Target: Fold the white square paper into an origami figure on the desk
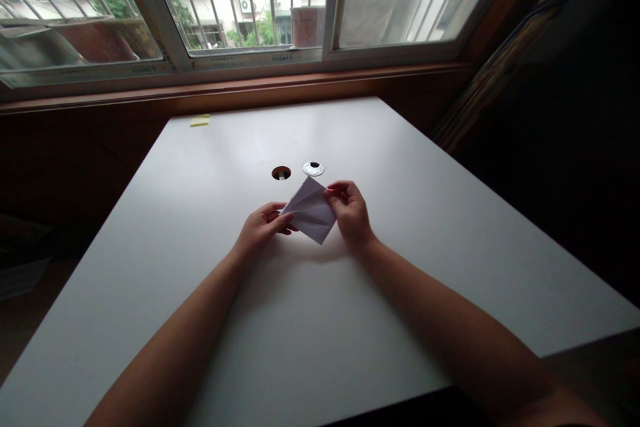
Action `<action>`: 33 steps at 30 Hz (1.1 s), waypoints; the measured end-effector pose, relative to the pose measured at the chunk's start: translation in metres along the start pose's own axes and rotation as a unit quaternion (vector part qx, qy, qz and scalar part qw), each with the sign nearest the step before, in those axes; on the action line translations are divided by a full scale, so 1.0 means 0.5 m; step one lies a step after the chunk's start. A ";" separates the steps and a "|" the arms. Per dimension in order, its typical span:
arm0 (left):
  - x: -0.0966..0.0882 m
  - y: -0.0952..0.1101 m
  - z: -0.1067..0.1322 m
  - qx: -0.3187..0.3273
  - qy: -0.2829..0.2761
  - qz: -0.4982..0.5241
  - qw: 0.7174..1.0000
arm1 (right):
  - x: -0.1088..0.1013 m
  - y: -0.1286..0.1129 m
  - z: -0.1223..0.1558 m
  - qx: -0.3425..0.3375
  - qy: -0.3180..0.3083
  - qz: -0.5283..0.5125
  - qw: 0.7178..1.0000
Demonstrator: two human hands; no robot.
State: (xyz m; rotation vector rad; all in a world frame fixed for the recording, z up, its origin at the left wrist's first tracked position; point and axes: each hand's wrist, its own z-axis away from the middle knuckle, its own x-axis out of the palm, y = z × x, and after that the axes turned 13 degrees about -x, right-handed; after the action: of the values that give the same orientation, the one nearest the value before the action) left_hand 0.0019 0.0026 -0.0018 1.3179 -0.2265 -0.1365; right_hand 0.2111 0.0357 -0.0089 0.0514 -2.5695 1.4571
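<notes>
A: Over on the left, the folded paper (311, 210) is being pinched at its left corner by the left hand (263, 223), fingers closed on the edge.
B: And it is being held just above the desk (200, 247), mid-desk, between both hands.
A: On the right, its upper edge is being gripped by the right hand (350, 210), fingers likewise clamped on the sheet.
B: It is being judged very light, thin and limp, probably easily creased, so corners and edges are being favoured as holds.
A: Its look is being noted: white, faintly lilac in the shade, folded into a pointed, kite-like shape with creases across it.
B: Behind it, a cable hole (281, 173) and a metal cap (313, 168) are being picked out.
</notes>
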 end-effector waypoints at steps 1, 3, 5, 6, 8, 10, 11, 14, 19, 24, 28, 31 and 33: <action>0.000 0.000 0.000 0.000 0.008 0.006 1.000 | 0.000 0.000 0.000 -0.002 -0.003 -0.002 1.000; -0.001 -0.001 -0.001 0.003 0.028 0.019 0.999 | 0.000 -0.001 0.001 -0.004 -0.010 0.000 1.000; -0.002 -0.002 -0.001 0.004 0.039 0.024 0.999 | 0.001 -0.001 0.002 -0.003 -0.016 -0.001 1.000; -0.002 -0.002 -0.001 0.004 0.040 0.023 0.999 | 0.001 -0.002 0.002 -0.001 -0.017 -0.002 1.000; -0.002 -0.002 0.000 0.005 0.045 0.019 0.999 | 0.001 -0.003 0.002 0.003 -0.020 -0.003 1.000; -0.001 -0.002 0.001 0.010 0.058 0.017 0.998 | 0.002 -0.006 0.003 0.004 -0.026 0.000 1.000; -0.001 -0.002 0.001 0.014 0.069 0.017 0.997 | 0.002 -0.008 0.003 0.006 -0.033 0.001 0.999; -0.001 0.001 0.003 0.027 0.098 0.010 0.995 | 0.002 -0.013 0.004 0.021 -0.073 0.002 0.997; 0.001 0.005 0.007 0.038 0.098 -0.042 0.994 | 0.003 -0.016 0.005 0.099 -0.154 -0.041 0.982; -0.001 -0.001 0.009 0.046 0.086 -0.065 0.993 | -0.002 -0.014 -0.002 0.117 -0.197 -0.026 0.973; -0.002 -0.002 0.012 0.039 0.071 -0.098 0.992 | -0.009 -0.022 -0.009 0.138 -0.248 0.019 0.959; -0.001 0.002 0.015 0.030 0.036 -0.119 0.992 | -0.010 -0.026 -0.008 0.128 -0.257 0.060 0.956; 0.000 0.004 0.014 0.032 0.029 -0.120 0.992 | -0.007 -0.024 -0.003 0.098 -0.238 0.083 0.963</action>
State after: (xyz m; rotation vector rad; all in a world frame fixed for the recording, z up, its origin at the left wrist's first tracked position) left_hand -0.0002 -0.0036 0.0019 1.4085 -0.0224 -0.2953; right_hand 0.2165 0.0308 0.0014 0.2481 -2.8357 1.9676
